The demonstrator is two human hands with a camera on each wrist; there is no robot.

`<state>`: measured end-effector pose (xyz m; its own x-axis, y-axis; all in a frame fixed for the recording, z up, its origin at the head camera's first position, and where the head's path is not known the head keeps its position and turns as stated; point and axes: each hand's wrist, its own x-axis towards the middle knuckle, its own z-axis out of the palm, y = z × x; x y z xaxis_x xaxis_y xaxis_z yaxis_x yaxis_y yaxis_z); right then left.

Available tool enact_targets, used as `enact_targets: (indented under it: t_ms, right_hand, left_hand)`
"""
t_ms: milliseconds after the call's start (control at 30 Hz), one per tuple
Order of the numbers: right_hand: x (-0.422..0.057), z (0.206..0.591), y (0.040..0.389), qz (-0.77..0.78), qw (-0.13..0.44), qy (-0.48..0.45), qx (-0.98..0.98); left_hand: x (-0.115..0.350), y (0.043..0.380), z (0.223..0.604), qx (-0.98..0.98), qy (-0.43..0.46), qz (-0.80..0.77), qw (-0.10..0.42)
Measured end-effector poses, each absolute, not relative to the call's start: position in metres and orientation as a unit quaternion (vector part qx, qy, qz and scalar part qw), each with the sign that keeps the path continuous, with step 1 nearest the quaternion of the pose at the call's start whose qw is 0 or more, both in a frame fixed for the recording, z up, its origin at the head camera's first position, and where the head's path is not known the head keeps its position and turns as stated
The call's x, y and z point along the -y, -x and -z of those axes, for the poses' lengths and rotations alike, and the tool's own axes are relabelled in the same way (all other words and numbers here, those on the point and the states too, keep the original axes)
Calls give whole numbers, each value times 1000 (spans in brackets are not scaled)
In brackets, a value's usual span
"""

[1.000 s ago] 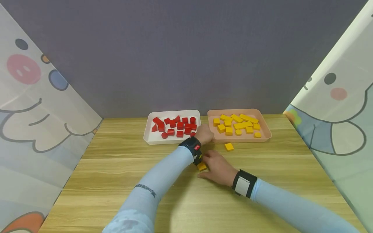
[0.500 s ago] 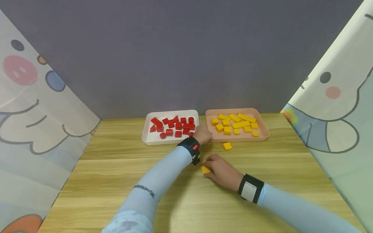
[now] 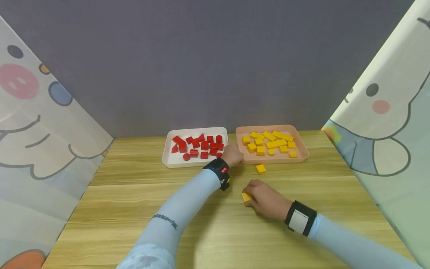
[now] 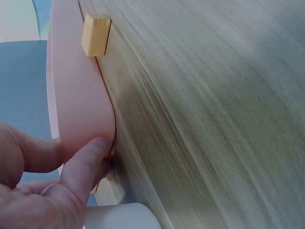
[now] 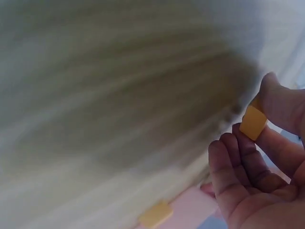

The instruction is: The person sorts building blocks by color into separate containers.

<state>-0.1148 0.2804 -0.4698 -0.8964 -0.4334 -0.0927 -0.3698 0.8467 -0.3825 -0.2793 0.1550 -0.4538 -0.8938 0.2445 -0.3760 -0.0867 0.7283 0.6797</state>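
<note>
My right hand (image 3: 268,201) pinches a small yellow block (image 3: 246,197) between thumb and fingertips, over the table in front of the trays. The right wrist view shows this yellow block (image 5: 253,123) at the thumb and index finger, with the other fingers loosely bent. My left hand (image 3: 233,154) is at the near left corner of the pink tray (image 3: 273,160). In the left wrist view its thumb and fingers pinch the wall of the pink tray (image 4: 83,90). A second yellow block (image 3: 261,169) lies on the table just in front of that tray.
Several yellow blocks of various shapes lie inside the pink tray. Close to its left stands a white tray (image 3: 171,163) holding several red blocks (image 3: 204,145). A dark grey panel (image 3: 215,67) rises behind the wooden table (image 3: 141,209), with printed cartoon sheets on both sides.
My right hand has moved rightward with the yellow block, away from the left wrist. My left hand stays at the tray corner. The head view has shifted slightly.
</note>
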Motion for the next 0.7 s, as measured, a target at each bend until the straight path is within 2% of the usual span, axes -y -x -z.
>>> enact_targets:
  t_ms: [233,433,567,700]
  right_hand:
    - [-302,439,137,199,42,162,-966]
    - [-321,421,174,181,-22,135,-974]
    - [-327,416,199,170,-12,115,-979]
    - [-324,418,215,166,23,93,-981]
  left_hand:
    - [-153,279,455,-901,-52,-368,226]
    - [-151,284,461,-908,-67,-358,207]
    - [-152,283,460,-904,-62,-364,214]
    - [-153,281,459,-898,-58,-375,223]
